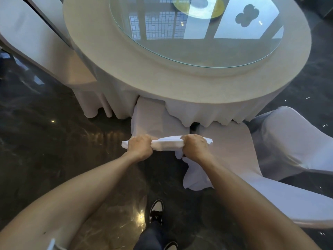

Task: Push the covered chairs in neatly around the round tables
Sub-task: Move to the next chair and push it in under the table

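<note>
A white-covered chair [149, 120] stands directly in front of me, its seat partly under the round table's [137, 69] white skirt. My left hand [141, 147] and my right hand [195, 147] both grip the top edge of this chair's backrest [167, 144], a hand's width apart. A second covered chair [45, 44] sits at the table's left side. Another covered chair [288, 141] stands at the right, angled away from the table, with one more chair back [234, 159] close beside my right arm.
A glass turntable [198, 49] lies on the table, with a yellow-rimmed plate [214, 13] at its far side. The floor [45, 141] is dark, glossy stone. My shoe [156, 211] is behind the held chair.
</note>
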`<state>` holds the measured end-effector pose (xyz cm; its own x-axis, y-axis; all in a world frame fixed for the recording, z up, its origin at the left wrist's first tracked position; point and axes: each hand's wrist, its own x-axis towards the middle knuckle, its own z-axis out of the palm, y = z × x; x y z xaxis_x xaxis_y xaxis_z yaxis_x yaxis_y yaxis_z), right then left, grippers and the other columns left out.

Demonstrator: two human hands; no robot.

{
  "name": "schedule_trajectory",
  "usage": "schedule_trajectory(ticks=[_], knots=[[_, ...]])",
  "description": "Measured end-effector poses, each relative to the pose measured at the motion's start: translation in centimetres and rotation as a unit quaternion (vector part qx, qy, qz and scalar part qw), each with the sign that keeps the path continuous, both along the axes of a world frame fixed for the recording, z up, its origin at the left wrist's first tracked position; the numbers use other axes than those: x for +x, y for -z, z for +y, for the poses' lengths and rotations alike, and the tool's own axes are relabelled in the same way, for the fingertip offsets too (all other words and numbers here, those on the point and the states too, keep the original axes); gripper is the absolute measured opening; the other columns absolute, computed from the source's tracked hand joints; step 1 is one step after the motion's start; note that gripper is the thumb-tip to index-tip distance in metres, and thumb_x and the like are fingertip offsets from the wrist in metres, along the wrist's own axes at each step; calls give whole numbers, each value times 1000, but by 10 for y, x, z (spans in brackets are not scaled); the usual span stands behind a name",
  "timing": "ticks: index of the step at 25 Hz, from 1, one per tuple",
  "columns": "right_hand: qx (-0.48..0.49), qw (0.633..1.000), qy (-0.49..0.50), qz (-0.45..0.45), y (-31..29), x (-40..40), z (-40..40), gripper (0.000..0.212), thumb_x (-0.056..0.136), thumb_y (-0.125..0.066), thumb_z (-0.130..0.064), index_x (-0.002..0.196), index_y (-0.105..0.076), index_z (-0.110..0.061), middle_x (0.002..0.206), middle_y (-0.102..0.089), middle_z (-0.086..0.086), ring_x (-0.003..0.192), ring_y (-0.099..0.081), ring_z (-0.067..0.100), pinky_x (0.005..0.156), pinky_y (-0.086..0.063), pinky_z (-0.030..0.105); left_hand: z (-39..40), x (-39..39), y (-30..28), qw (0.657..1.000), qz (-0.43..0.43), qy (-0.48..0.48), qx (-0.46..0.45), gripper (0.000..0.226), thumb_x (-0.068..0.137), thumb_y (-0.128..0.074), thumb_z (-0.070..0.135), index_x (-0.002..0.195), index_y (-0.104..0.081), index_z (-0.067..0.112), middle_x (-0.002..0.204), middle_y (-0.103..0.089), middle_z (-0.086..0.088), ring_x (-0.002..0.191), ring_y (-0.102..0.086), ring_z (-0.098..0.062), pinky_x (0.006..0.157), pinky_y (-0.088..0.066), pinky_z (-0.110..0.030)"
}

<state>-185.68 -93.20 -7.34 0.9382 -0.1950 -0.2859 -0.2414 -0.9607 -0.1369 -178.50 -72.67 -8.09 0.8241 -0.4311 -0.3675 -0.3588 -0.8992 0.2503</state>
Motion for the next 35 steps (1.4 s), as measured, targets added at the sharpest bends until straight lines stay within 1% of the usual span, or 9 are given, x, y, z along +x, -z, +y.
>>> schedule_trajectory(ticks=[5, 9, 13, 15, 18, 21, 26, 30, 35], knots=[[54, 998, -19, -7, -1, -7, -13, 34, 66, -67, -11, 99, -67, -21, 92, -68, -1, 88, -58, 24, 74, -43, 34, -6, -6, -7, 1000, -6, -6, 0, 38, 81, -56, 16, 106, -69, 42, 77, -58, 7, 72, -53, -19, 69, -37, -33], [110, 994, -13, -6, -11, -20, -21, 27, 79, -60, -17, 106, -61, -19, 100, -64, 0, 96, -57, 25, 79, -44, 36, -22, -13, -20, 999, 16, -21, 33, 19, 84, -60, 22, 102, -64, 26, 84, -60, 2, 76, -54, -20, 75, -44, -36], [161, 987, -8, -4, -34, -53, -42, 52, 86, -58, -22, 136, -47, -25, 140, -50, -5, 125, -45, 18, 96, -44, 38, -62, -36, -38, 998, -21, 26, 49, 26, 81, -63, 32, 104, -56, 21, 97, -64, -3, 85, -57, -24, 81, -45, -38], [159, 987, -1, 3, -47, -80, -66, 56, 89, -57, -23, 143, -42, -27, 147, -45, -5, 129, -44, 18, 100, -44, 39, -93, -57, -46, 996, -46, 54, 47, 36, 80, -61, 42, 110, -55, 21, 104, -63, -6, 96, -59, -28, 85, -44, -42], [131, 991, 4, 35, -57, -126, -116, 55, 92, -56, -27, 144, -41, -25, 145, -47, -2, 129, -46, 19, 103, -43, 38, -141, -97, -57, 996, -58, 73, 13, 53, 78, -58, 50, 124, -53, 25, 118, -61, -9, 113, -54, -34, 99, -39, -48], [122, 991, 17, 53, -61, -179, -172, 56, 92, -56, -33, 145, -41, -24, 148, -44, -1, 133, -42, 20, 107, -39, 38, -192, -155, -65, 993, 18, 91, -68, 54, 82, -62, 46, 131, -51, 26, 125, -62, -7, 111, -58, -27, 92, -47, -42], [166, 983, 16, 80, -67, -277, -257, 62, 88, -57, -39, 147, -38, -28, 152, -38, -2, 132, -42, 19, 107, -36, 39, -281, -283, -52, 976, 159, 148, -25, 89, 75, -70, 60, 149, -35, 25, 149, -44, -2, 130, -46, -24, 103, -42, -43], [177, 975, 5, 131, -64, -357, -320, 67, 79, -59, -38, 143, -42, -31, 145, -47, -3, 125, -48, 18, 104, -41, 39, -332, -364, -31, 974, 180, 140, 6, 69, 71, -72, 54, 129, -47, 27, 124, -56, -2, 106, -55, -21, 91, -50, -42], [10, 995, -60, 85, -33, -379, -353, 39, 79, -58, -20, 118, -58, -29, 109, -65, -3, 101, -59, 23, 88, -44, 38, -345, -378, -12, 994, 66, 89, -1, 45, 87, -58, 19, 131, -51, 26, 125, -60, -3, 111, -58, -25, 92, -46, -40]])
